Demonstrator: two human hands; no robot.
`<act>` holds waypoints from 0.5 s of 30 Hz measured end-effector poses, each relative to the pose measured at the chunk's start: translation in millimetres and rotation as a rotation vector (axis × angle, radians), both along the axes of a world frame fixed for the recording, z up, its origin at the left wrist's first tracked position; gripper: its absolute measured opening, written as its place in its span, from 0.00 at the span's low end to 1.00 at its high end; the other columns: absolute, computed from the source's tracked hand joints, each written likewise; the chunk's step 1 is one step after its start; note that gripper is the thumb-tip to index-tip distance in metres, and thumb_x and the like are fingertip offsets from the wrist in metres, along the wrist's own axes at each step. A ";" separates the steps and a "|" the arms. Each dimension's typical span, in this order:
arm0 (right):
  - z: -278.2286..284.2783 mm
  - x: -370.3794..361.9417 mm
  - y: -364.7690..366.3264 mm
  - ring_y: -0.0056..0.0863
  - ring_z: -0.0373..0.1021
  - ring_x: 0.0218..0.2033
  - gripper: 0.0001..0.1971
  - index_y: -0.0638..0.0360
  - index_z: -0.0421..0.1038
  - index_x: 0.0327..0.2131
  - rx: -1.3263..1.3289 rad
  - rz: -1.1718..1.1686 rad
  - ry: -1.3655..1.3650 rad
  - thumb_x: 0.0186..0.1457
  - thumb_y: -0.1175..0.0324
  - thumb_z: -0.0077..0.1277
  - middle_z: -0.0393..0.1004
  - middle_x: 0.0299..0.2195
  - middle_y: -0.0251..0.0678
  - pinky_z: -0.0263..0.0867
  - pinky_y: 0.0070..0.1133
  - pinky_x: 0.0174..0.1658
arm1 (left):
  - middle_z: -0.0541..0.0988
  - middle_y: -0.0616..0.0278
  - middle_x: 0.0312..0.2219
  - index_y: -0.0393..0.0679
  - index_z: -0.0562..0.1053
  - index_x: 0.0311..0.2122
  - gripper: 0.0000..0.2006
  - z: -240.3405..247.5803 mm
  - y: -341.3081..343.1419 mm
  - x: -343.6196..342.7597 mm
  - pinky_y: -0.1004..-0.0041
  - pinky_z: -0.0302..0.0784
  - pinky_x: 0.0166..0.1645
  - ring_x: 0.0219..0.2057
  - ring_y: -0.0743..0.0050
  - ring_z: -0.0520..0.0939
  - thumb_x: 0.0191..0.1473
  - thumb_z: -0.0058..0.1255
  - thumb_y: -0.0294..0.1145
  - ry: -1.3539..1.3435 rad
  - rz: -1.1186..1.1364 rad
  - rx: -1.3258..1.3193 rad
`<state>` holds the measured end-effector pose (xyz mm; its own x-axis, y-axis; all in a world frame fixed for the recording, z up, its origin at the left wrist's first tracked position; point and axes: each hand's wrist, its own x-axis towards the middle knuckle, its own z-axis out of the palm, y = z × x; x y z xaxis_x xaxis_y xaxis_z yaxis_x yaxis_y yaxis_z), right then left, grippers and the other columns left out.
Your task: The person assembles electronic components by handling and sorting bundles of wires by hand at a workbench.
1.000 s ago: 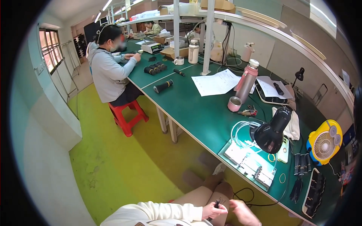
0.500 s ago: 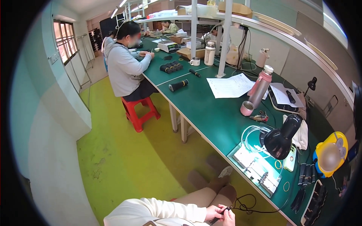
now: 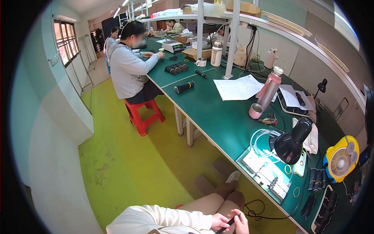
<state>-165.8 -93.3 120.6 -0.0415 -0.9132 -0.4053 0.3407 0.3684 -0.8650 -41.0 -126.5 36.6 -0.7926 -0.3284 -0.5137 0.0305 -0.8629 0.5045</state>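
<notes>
— What are the hands doing?

— Both sit low over the person's lap. The left hand (image 3: pixel 219 222) and right hand (image 3: pixel 240 222) meet on a small dark rod (image 3: pixel 225 225), fingers pinched around it from either side.

— And nearby?

— A black cable (image 3: pixel 257 213) loops just right of the right hand. Beyond it runs the green workbench (image 3: pixel 218 113), with a black desk lamp (image 3: pixel 292 142) up and right, well apart from the hands.

bright, even overhead light | soft shadows | sharp centre | fisheye edges bent, dark
</notes>
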 end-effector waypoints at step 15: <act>9.1 -12.4 -7.9 0.28 0.65 0.34 0.12 0.65 0.63 0.39 -0.242 0.429 0.593 0.51 0.71 0.37 0.68 0.34 0.40 0.60 0.17 0.38 | 0.73 0.54 0.19 0.31 0.70 0.26 0.04 10.8 2.9 2.0 0.71 0.72 0.24 0.20 0.65 0.75 0.41 0.46 0.20 -0.046 -0.187 -0.170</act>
